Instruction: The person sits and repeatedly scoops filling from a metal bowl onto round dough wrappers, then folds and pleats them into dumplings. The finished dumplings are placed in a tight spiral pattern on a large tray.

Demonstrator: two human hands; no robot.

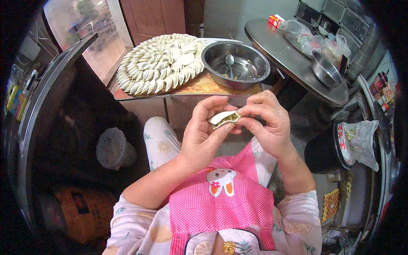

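Above my lap, my left hand (pixel 205 130) cradles a partly folded dumpling (pixel 224 119) whose filling shows between the wrapper's edges. The thumb and fingertips of my right hand (pixel 267 122) pinch its right end. Beyond my hands, rings of folded dumplings (pixel 153 68) cover a round tray on a small table (pixel 191 91). Pale round wrappers (pixel 185 59) lie among them, right of the middle. A large steel bowl (pixel 236 81) stands at the table's right side, with a metal spoon (pixel 229 63) and scraps of filling inside.
At the back right, a round metal table (pixel 271 41) holds a steel pot (pixel 326 70), plastic bags (pixel 322 44) and a red box (pixel 276 21). A lined bin (pixel 115 149) stands left of my legs. A black bucket (pixel 322 146) with a plastic bag stands to the right.
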